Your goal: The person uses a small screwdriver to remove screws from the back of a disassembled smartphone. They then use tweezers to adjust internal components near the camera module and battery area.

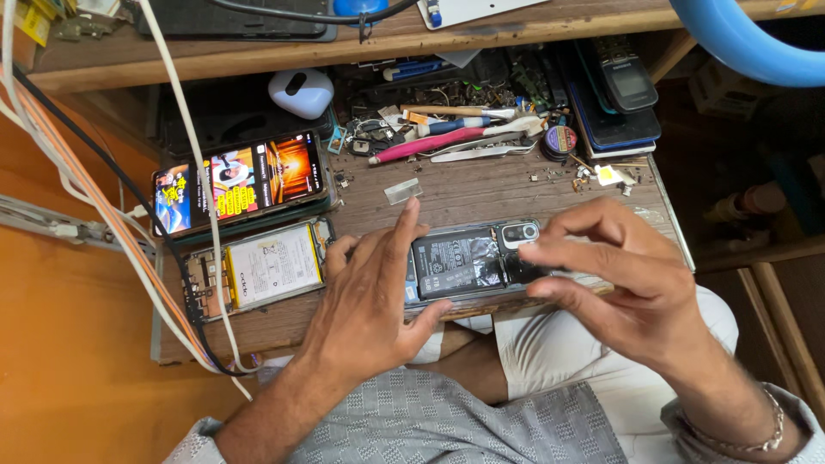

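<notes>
An opened phone (464,262) with its back cover off lies at the near edge of the wooden bench (481,189), its black battery and camera block exposed. My left hand (369,296) grips its left end, index finger stretched up along the edge. My right hand (623,275) rests on the phone's right end with fingers pinched near the camera block; whether they pinch a small part I cannot tell.
A second opened phone (258,268) with a white battery lies at left. Behind it a phone with a lit screen (236,183) plays a video. Tweezers, a pink tool (430,143) and small parts crowd the back. White cables (185,146) hang across the left.
</notes>
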